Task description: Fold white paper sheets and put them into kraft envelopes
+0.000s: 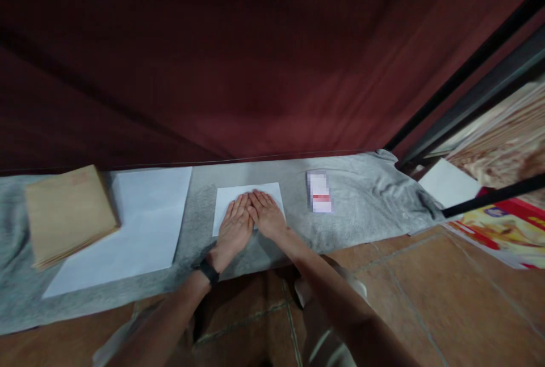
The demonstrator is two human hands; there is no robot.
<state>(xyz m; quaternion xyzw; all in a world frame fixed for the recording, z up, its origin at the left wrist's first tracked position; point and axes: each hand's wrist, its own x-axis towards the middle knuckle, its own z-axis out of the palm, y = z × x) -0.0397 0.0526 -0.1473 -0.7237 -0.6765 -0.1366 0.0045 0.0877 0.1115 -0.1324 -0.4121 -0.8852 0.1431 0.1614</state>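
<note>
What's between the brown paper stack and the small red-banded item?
In the head view, grey cloth bearing part of a large white sheet, and a smaller white sheet under the left hand and right hand.

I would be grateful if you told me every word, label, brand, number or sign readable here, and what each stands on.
No text is readable.
Pixelated white-and-red item on the grey cloth: any print is obscured.
Red-and-yellow printed packaging: its blue logo is too blurred to read.

Pixelated item [320, 192] (print unreadable), centre sheet [222, 201] partly covered, red packaging [508, 228] cropped
</note>
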